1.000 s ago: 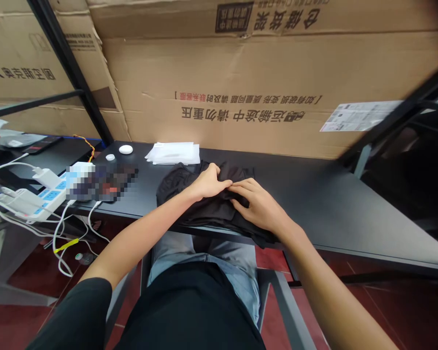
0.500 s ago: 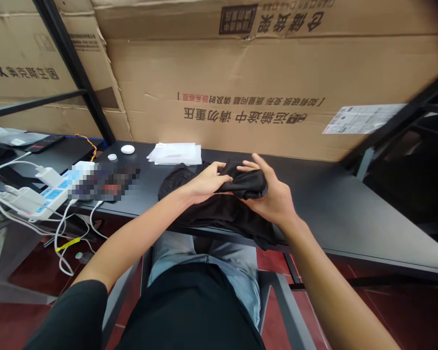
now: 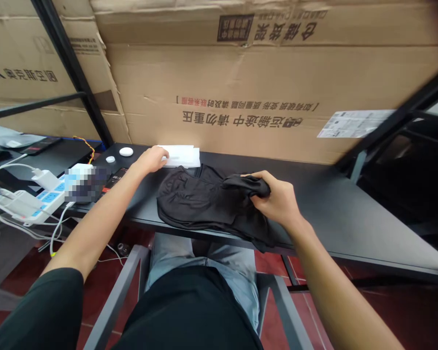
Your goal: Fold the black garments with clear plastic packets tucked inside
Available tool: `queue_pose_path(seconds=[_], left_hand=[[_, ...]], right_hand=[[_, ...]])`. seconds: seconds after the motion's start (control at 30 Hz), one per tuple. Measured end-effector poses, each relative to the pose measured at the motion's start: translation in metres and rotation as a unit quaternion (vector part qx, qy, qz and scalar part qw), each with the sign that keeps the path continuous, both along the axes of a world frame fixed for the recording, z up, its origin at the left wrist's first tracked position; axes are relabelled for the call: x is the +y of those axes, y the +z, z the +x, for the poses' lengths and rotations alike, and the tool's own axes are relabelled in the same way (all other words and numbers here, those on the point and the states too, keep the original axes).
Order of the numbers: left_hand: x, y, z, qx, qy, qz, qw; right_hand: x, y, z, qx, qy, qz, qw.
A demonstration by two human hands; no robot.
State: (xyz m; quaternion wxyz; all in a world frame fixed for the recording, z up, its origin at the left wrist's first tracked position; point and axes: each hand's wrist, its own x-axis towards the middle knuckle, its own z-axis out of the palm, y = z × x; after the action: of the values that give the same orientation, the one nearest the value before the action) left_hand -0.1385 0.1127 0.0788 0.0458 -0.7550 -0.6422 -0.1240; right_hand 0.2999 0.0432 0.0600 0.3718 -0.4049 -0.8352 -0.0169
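Note:
Black fabric [image 3: 200, 197] lies in a loose heap at the middle of the dark table, its lower edge hanging slightly over the front. My right hand [image 3: 277, 197] is closed on a bunched, raised part of this fabric. To the left, my left hand [image 3: 154, 159] is at the left end of a small stack of white, translucent sheets or bags [image 3: 184, 155]. Its fingers are curled over that end; whether they pinch a sheet is too small to tell.
Cardboard [image 3: 233, 73] stands upright behind the table [image 3: 332, 204]. At the left are a white power strip [image 3: 54, 194] with plugs and cables, a phone [image 3: 113, 181], a white oval case [image 3: 126, 151] and a small round white item [image 3: 110, 159].
My left hand has let go of the black fabric and moved left to the white stack. My right hand still holds the fabric, its fingers now closed round it.

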Motion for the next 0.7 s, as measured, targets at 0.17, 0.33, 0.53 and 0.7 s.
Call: queue_pose_path(seconds=[0.17, 0.33, 0.53, 0.7], left_hand=[[-0.004, 0.005, 0.015, 0.030, 0.019, 0.018, 0.999], [-0.039, 0.029, 0.070, 0.044, -0.069, 0.083, 0.993], [-0.106, 0.023, 0.150, -0.020, -0.199, -0.033, 0.979], [-0.117, -0.004, 0.173, -0.123, -0.240, -0.097, 0.958]], right_hand=[[-0.001, 0.000, -0.001, -0.012, -0.025, 0.015, 0.999], [-0.005, 0.006, 0.002, 0.035, -0.063, 0.067, 0.995], [-0.028, 0.025, 0.003, 0.189, -0.102, 0.232, 0.949], [-0.054, 0.032, 0.001, 0.145, 0.073, 0.198, 0.967]])
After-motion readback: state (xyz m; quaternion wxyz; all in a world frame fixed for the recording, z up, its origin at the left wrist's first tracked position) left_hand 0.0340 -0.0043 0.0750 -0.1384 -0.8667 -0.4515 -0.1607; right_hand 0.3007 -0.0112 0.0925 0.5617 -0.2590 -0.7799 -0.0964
